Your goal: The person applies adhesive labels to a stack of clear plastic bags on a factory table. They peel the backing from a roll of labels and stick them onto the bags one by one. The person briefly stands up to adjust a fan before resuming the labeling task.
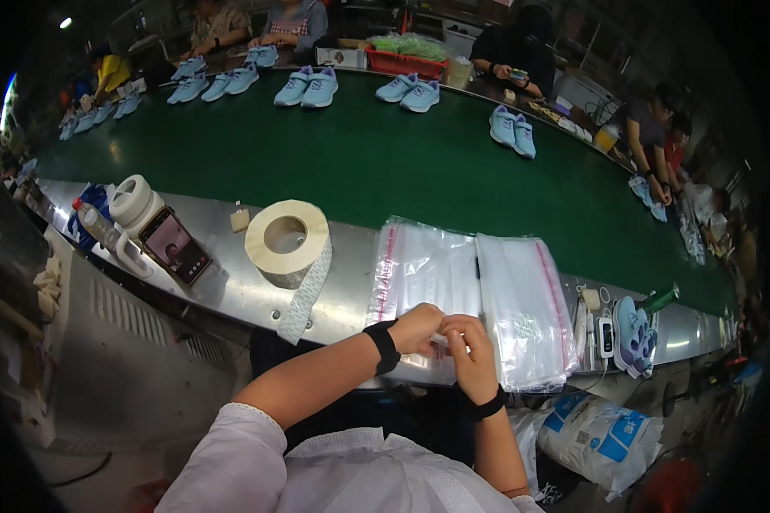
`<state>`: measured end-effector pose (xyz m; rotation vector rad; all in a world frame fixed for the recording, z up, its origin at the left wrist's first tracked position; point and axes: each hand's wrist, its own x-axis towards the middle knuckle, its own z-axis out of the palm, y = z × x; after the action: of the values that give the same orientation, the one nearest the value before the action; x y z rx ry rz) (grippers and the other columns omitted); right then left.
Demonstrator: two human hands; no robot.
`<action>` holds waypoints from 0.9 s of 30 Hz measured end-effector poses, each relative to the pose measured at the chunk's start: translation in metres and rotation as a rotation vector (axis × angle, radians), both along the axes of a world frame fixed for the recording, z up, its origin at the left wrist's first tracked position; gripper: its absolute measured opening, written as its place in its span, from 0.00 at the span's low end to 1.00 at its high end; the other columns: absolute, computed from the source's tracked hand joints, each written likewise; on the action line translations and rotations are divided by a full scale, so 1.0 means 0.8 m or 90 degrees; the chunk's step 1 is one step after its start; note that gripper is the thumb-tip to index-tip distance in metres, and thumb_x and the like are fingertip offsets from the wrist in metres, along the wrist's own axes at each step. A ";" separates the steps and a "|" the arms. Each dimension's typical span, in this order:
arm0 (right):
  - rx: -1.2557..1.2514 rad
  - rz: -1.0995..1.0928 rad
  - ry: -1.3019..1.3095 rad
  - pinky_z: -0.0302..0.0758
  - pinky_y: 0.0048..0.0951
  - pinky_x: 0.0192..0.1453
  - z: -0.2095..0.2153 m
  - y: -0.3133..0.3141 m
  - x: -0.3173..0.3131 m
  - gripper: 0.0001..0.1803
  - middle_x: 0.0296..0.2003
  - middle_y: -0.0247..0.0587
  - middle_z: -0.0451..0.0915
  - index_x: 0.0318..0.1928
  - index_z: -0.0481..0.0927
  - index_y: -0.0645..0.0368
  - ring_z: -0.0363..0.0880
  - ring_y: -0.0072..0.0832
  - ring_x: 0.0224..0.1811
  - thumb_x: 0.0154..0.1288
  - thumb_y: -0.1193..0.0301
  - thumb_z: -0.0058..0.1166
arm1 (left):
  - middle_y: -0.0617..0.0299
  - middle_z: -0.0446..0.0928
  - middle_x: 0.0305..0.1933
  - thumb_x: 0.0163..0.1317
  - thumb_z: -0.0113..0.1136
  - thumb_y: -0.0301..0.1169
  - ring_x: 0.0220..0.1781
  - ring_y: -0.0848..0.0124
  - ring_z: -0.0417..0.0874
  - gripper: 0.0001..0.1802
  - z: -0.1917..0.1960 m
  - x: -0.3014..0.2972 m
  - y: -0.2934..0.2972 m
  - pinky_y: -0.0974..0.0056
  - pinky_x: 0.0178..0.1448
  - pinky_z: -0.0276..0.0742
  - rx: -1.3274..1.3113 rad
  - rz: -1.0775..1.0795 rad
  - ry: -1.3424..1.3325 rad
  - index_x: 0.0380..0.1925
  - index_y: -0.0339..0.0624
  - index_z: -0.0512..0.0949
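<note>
Two stacks of clear plastic bags lie side by side on the metal worktop (pixel 346 286), right at the grip, so the relation that counts is a short one, mostly toward the far side. The left bag stack (pixel 423 261) reaches out beyond the left hand (pixel 412 330), its long axis running near to far and its pink strip along its left edge. The right bag stack (pixel 526 303) lies just right of the right hand (pixel 472 349), long too, its near end slanting right, with its pink strip on the right edge. Each hand is therefore nearer to the stack on its own side.

Both hands meet over the near part of the bags, fingers bent and tips drawn together. Something clear seems to show between them, but I cannot tell whether either grip pinches it or what it is. To the left, well apart from the hands, sits a label roll (pixel 260 248), its loose strip trailing toward the near edge.
</note>
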<state>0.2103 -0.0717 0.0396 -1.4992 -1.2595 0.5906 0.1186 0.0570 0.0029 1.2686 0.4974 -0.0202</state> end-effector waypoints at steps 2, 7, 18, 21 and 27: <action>-0.008 0.013 -0.045 0.71 0.28 0.45 0.004 -0.012 -0.019 0.10 0.43 0.45 0.74 0.41 0.74 0.65 0.74 0.32 0.39 0.59 0.76 0.51 | 0.49 0.73 0.36 0.62 0.45 0.28 0.42 0.54 0.78 0.11 -0.035 -0.010 0.002 0.54 0.44 0.79 -0.338 0.087 -0.068 0.39 0.29 0.68; 0.027 0.031 -0.437 0.72 0.34 0.46 0.009 -0.025 -0.052 0.23 0.42 0.46 0.74 0.46 0.73 0.60 0.74 0.41 0.40 0.47 0.70 0.63 | 0.42 0.67 0.53 0.68 0.41 0.41 0.54 0.48 0.73 0.23 0.036 -0.097 -0.021 0.51 0.57 0.72 -0.547 0.272 -0.015 0.51 0.30 0.65; -0.033 -0.301 0.221 0.66 0.18 0.23 -0.009 -0.046 0.065 0.06 0.20 0.31 0.73 0.32 0.73 0.61 0.69 0.15 0.21 0.64 0.73 0.44 | 0.61 0.75 0.43 0.63 0.51 0.35 0.47 0.74 0.74 0.13 -0.029 -0.305 -0.028 0.66 0.47 0.70 0.010 0.724 0.126 0.43 0.39 0.72; -0.067 -0.476 0.064 0.65 0.17 0.23 -0.019 -0.117 0.150 0.05 0.19 0.32 0.72 0.31 0.73 0.61 0.69 0.15 0.21 0.62 0.74 0.46 | 0.60 0.74 0.41 0.58 0.57 0.32 0.46 0.76 0.72 0.14 -0.096 -0.300 -0.021 0.65 0.50 0.67 0.188 0.519 0.127 0.40 0.35 0.71; -0.213 -0.631 -0.432 0.70 0.40 0.42 -0.021 -0.147 0.153 0.10 0.34 0.52 0.74 0.36 0.73 0.64 0.74 0.46 0.36 0.51 0.76 0.52 | 0.57 0.76 0.37 0.53 0.60 0.23 0.39 0.74 0.77 0.14 -0.101 -0.265 -0.041 0.69 0.44 0.72 0.160 0.481 0.089 0.39 0.32 0.70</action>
<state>0.3331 -0.1890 0.0231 -2.4542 -0.7080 -0.4250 -0.0935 0.0244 -0.0777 1.2577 1.1007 0.6068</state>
